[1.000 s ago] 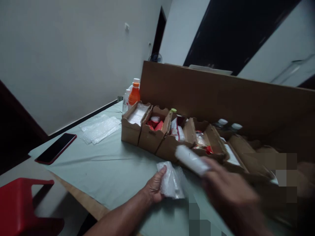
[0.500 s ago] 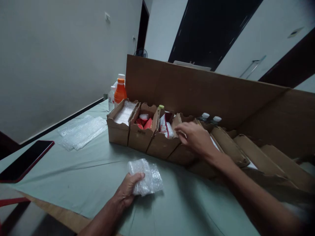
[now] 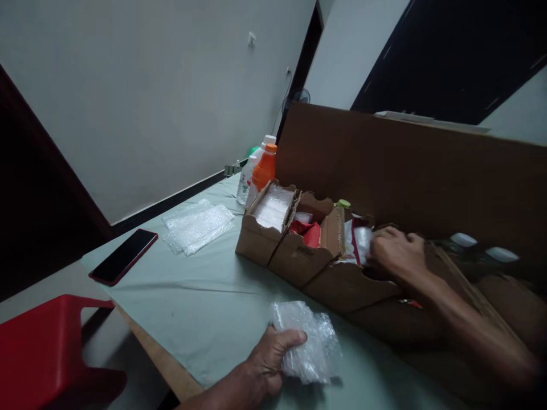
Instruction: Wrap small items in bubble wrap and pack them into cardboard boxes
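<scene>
My left hand (image 3: 276,356) is closed around folded bubble wrap (image 3: 308,341), its thumb pressed on top, low over the cloth. My right hand (image 3: 397,250) reaches into the row of cardboard boxes, beside a white and red packet (image 3: 355,242) in the third box (image 3: 363,287). Its fingertips are blurred and partly hidden by the box, so what they hold cannot be made out. To the left, one cardboard box (image 3: 256,242) holds a stack of bubble wrap sheets (image 3: 273,206), and another (image 3: 299,265) holds red packets (image 3: 308,232).
Flat bubble wrap sheets (image 3: 200,226) and a phone (image 3: 123,257) lie on the green tablecloth (image 3: 205,279). An orange bottle (image 3: 264,169) stands behind the boxes. A tall cardboard panel (image 3: 363,151) rises at the back. A red stool (image 3: 47,353) stands beside the table.
The view has swung left, showing the stool. My right hand has gone from above the boxes down into the row, against the packet. My left hand keeps its hold on the bubble wrap.
</scene>
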Motion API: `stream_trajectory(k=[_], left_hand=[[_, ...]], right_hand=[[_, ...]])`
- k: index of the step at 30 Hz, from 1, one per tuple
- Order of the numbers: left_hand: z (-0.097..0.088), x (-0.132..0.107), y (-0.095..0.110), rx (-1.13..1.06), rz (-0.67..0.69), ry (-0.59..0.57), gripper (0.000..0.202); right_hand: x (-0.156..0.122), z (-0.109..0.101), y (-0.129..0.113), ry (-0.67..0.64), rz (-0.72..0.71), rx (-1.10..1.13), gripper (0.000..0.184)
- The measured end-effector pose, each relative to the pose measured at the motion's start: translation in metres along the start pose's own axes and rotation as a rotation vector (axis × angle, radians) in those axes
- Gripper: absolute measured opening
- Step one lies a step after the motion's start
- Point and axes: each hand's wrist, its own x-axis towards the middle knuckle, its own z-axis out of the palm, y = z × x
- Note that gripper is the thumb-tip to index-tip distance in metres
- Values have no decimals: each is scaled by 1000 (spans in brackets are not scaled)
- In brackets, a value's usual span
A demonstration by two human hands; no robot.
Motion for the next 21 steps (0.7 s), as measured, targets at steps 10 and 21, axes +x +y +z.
stream_trajectory(k=[10,21], left_hand=[[22,-19,7,55,94,-129,74],[-14,-50,35,224,211,35,64]], right_hand=[[-92,-81,-165,20,-185,-302,22],[-82,-84,-158,-271,-44,335,18]])
